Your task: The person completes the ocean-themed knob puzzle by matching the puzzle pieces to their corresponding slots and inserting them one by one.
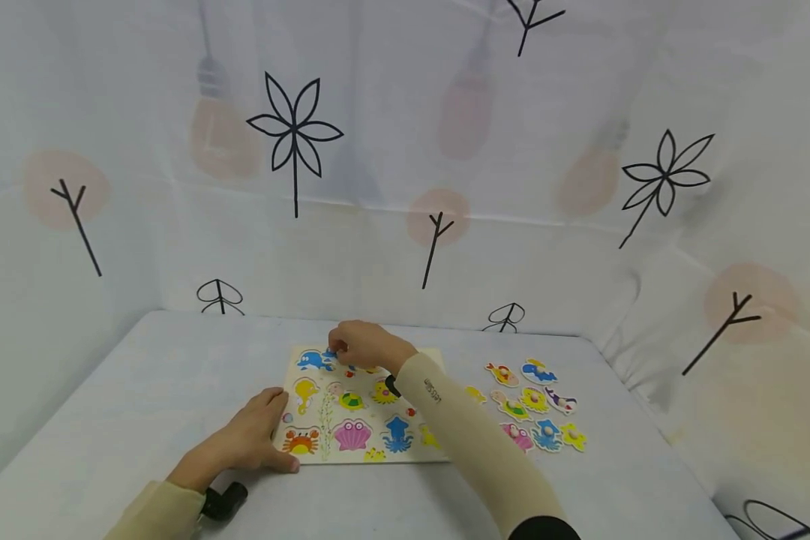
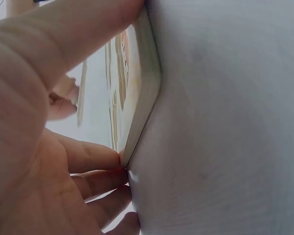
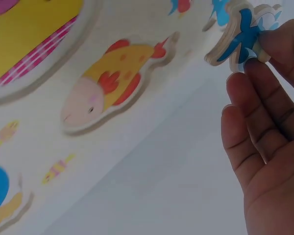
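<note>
Your left hand (image 1: 243, 435), thumb spread from fingers, rests against puzzle board (image 1: 378, 421) at near-left corner, touching left and near edges; your right hand (image 1: 371, 346) pinches blue piece (image 3: 245, 36) between thumb and fingers, near board's far edge; right sleeve (image 1: 479, 442) crosses board's right side; loose pieces (image 1: 534, 400) lie rightward; open tabletop (image 1: 175, 390) extends left and in front

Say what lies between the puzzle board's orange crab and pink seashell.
In the head view, printed green seaweed stands between the orange crab and the pink seashell on the puzzle board.
</note>
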A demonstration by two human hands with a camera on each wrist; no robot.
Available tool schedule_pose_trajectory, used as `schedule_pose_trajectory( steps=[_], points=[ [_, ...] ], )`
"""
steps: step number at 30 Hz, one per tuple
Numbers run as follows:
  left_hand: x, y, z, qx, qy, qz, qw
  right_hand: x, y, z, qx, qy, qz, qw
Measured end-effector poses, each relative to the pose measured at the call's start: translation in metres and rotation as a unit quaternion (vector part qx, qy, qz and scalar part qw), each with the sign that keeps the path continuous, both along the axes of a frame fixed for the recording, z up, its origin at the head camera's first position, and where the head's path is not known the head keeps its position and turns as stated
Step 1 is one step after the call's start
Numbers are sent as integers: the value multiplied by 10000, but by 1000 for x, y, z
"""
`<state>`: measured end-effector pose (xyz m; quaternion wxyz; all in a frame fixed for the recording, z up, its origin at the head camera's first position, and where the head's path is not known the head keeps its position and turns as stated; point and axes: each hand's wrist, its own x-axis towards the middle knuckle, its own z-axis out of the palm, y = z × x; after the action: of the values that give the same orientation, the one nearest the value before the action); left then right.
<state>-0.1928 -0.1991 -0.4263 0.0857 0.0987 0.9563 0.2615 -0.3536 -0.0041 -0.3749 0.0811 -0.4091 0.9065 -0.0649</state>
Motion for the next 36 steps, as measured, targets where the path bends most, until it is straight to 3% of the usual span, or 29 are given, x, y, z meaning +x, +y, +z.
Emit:
schedule_pose_trajectory(
  steps=[19,29,36],
  points=[
    [-1,4,3,-68,-8,78,9999,-9,-28,-23,61,-49,-117,9999],
    [-2,1,1,-40,39,58,10000,-8,-36,-26,-170,-196,-183,9995],
    [-1,0,1,-32,-20,111,9999,-11,-40,-31,-234,-112,-23,9997]
  ],
)
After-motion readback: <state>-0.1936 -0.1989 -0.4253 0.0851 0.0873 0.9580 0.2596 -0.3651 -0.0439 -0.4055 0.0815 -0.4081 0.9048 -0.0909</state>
